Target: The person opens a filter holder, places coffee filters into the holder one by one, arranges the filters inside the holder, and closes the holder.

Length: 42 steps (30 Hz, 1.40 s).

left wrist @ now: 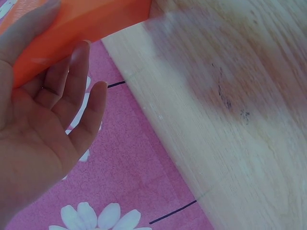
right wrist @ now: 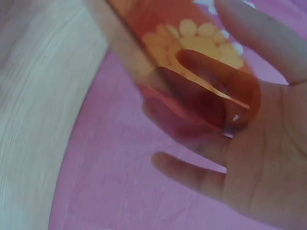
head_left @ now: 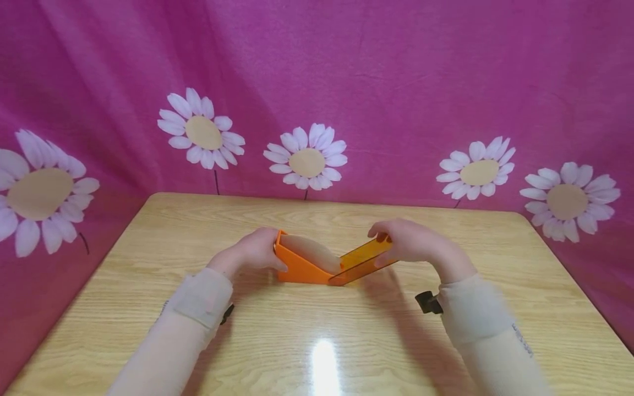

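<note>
A hinged orange case [head_left: 301, 269] sits on the table, its solid wedge-shaped body at the left and its see-through amber lid [head_left: 360, 268] swung out to the right. My left hand [head_left: 252, 250] grips the tall left end of the body, thumb along the near side. Inside stands a flat beige-brown piece [head_left: 313, 251] with a curved upper edge, its lower part hidden by the wall. With my right hand [head_left: 416, 242] I hold the raised far end of the lid. Through the lid [right wrist: 168, 43] in the right wrist view, fingers show behind it.
The light wooden table [head_left: 277, 341] has rounded far corners. A magenta cloth [head_left: 386, 82] printed with white daisies hangs around its back and sides. Black wrist mounts [head_left: 428, 302] stick out from the sleeves.
</note>
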### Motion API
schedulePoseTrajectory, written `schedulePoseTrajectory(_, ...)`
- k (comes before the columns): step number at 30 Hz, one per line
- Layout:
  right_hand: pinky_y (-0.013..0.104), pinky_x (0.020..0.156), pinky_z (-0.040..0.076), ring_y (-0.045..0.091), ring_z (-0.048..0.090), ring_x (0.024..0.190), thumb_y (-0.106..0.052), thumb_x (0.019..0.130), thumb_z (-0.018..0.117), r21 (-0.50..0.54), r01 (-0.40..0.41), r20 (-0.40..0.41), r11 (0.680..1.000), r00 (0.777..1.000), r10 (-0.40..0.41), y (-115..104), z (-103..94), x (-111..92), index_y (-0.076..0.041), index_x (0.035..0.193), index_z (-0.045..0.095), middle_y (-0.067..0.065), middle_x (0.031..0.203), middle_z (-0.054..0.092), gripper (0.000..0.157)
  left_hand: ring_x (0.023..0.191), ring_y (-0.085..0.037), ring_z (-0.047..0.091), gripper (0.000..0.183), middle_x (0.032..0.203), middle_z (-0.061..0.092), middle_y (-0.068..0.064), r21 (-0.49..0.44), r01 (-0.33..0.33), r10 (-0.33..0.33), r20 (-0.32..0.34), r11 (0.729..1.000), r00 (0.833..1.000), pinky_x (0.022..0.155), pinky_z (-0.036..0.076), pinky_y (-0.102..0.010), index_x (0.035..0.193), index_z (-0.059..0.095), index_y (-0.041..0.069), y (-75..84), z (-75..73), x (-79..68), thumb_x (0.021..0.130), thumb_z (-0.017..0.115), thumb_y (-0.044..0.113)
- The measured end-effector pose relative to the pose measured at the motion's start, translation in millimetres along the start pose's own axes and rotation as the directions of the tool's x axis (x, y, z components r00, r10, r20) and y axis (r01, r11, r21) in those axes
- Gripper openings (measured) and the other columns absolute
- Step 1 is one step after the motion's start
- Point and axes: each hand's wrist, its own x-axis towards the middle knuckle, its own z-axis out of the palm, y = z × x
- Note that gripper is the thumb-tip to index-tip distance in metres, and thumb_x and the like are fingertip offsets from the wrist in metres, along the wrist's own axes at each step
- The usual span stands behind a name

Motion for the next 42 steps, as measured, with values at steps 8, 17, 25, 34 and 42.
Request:
schedulePoseTrajectory(8,0.035,0.078,0.047,0.019,0.056,0.082,-0.009,0.071,0.076,0.065,0.019,-0.003,0.998,1.0,-0.019,23,-5.3,-11,0.001,0.103,0.061,0.009,0.094,0.063,0.037,0.082,-0.018,0.055,0.035,0.093,0.063,-0.001,0.016,-0.004,0.004,-0.007,1.0,1.0,0.086,0.047,-0.034,0.103,0.061,0.007,-2.0,0.8,3.0,0.072,0.076,0.006)
schedulePoseTrajectory(17,0.034,0.077,0.046,0.018,0.056,0.08,-0.01,0.072,0.075,0.067,0.036,-0.015,0.997,0.999,-0.035,25,-4.9,-12,0.001,0.1,0.061,0.007,0.091,0.063,0.033,0.081,-0.017,0.056,0.034,0.092,0.065,-0.002,0.006,-0.018,0.018,-0.011,1.0,1.0,0.086,0.048,-0.034,0.101,0.061,0.006,-2.9,2.3,2.3,0.071,0.076,0.005)
schedulePoseTrajectory(25,0.035,0.079,0.047,0.018,0.057,0.083,-0.01,0.073,0.074,0.075,0.057,-0.052,0.996,0.997,-0.053,24,-2.7,-11,0.001,0.103,0.061,0.008,0.092,0.065,0.035,0.084,-0.017,0.055,0.041,0.098,0.062,-0.003,0.015,-0.023,0.024,-0.013,1.0,1.0,0.086,0.047,-0.033,0.11,0.058,0.007,-6.2,2.0,0.1,0.074,0.076,0.01)
schedulePoseTrajectory(34,0.042,0.086,0.049,0.023,0.06,0.094,-0.013,0.077,0.072,0.181,0.09,-0.138,0.979,0.988,-0.065,21,2.9,-5,0.001,0.111,0.058,0.013,0.102,0.066,0.039,0.081,-0.017,0.054,0.04,0.097,0.062,-0.001,0.036,-0.022,0.023,-0.018,0.999,1.0,0.083,0.047,-0.032,0.112,0.058,0.009,-6.2,1.0,-0.9,0.077,0.075,0.014)
schedulePoseTrajectory(42,0.042,0.087,0.049,0.025,0.06,0.096,-0.015,0.078,0.073,0.248,0.087,-0.208,0.965,0.978,-0.035,17,6.2,1,0.001,0.112,0.056,0.013,0.102,0.065,0.041,0.08,-0.017,0.053,0.038,0.094,0.061,0.001,0.061,-0.009,0.012,-0.037,0.998,0.999,0.078,0.045,-0.03,0.112,0.059,0.012,-5.4,2.0,5.2,0.077,0.075,0.016)
